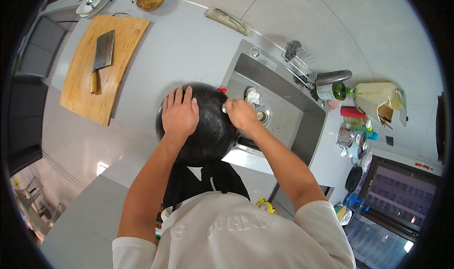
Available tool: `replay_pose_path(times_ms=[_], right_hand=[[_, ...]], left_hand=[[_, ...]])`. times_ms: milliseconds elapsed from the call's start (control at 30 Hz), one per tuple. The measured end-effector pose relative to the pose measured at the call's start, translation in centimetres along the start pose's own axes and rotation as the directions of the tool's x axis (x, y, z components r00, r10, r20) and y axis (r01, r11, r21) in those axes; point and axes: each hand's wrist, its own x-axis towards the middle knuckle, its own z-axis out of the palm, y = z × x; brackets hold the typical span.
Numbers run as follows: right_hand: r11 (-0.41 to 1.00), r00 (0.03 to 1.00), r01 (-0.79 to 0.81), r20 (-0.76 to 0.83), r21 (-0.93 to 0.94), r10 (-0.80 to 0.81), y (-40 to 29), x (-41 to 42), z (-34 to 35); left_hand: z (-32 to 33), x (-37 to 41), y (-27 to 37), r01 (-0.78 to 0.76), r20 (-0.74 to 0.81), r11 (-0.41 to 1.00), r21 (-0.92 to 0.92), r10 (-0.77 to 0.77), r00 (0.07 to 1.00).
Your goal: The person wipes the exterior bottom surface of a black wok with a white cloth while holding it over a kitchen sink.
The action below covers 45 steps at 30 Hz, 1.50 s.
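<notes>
A black wok (209, 134) lies bottom up at the counter's front edge, beside and partly over the sink. My left hand (180, 114) rests flat on its rounded underside, with the fingers spread a little. At the wok's right side, my right hand (242, 113) is closed around a small shiny metal object (224, 108). Most of that object is hidden by my fingers, so its kind cannot be told. Just above it, a bit of red material (222, 89) shows at the wok's edge.
To the right is a steel sink (283, 127) with a white crumpled item (252, 95) near the drain (261, 116). A wire rack (301, 63) holds a steel-wool scourer (293, 50). A cleaver (105, 50) lies on a wooden cutting board (79, 88). Behind stands a brown bowl (151, 0).
</notes>
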Motion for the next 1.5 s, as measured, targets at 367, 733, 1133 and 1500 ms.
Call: replay_pose_path(times_ms=[367, 733, 1133, 1500], right_hand=[[1.000, 1.000, -0.015, 0.013, -0.005, 0.015, 0.1, 1.8, 0.6], [0.987, 0.992, 0.121, -0.016, -0.103, -0.123, -0.1, 4.2, 1.1], [1.000, 0.998, -0.014, 0.055, -0.015, 0.015, 0.2, 4.5, 0.8], [0.993, 0.991, 0.104, 0.090, -0.048, -0.099, 1.8, 3.1, 0.8]], left_hand=[[-0.2, 0.4, 0.2, -0.007, 0.014, 1.000, 0.005, 0.007, 1.000], [0.3, -0.1, 0.4, 0.012, 0.033, 1.000, -0.007, -0.012, 0.999], [0.2, 0.1, 0.1, -0.010, 0.020, 1.000, 0.010, 0.009, 1.000], [0.1, 0.1, 0.2, -0.022, 0.032, 0.999, 0.035, 0.020, 0.999]])
